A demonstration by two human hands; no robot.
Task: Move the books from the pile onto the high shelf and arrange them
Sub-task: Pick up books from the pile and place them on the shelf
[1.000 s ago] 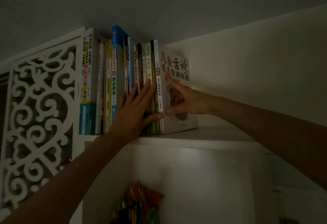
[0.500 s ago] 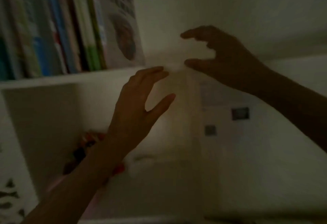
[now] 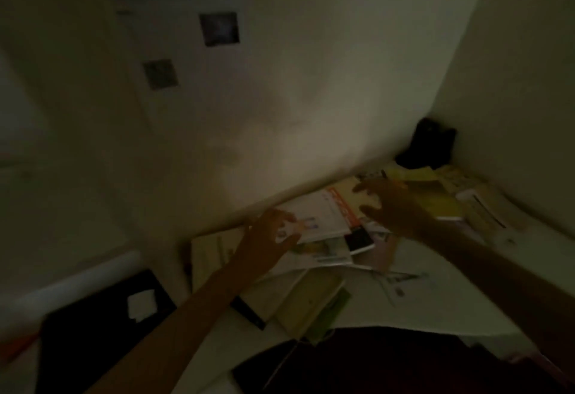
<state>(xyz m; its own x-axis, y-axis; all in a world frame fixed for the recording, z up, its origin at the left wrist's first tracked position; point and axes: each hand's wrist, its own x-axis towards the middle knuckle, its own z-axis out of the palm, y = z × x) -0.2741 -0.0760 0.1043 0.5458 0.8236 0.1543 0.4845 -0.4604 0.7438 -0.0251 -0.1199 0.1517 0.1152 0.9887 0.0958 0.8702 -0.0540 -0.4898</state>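
Under both hands lies the pile of books (image 3: 323,247) on a pale worktop (image 3: 435,294), up against the wall (image 3: 280,113). A second ago the hands were up on the high shelf, pressing on the row of standing books; half a second ago they had let go and were coming down. Now the shelf is out of sight and the view looks down at the pile.

The left hand (image 3: 267,238) hovers over the top book (image 3: 320,216), fingers curled loosely, holding nothing. The right hand (image 3: 395,204) is spread wide just right of it, also holding nothing. The picture is too dark and blurry to tell if either hand touches a book.

The top book is white with a red stripe along one edge. It lies flat, and its long side runs from near the left hand up and away toward the wall. The books lie crossed at different angles; I can make out about five or six, not a sure count. Right of the right hand there are yellow books (image 3: 435,200). Two dark squares (image 3: 219,29) hang on the wall, well above the hands.
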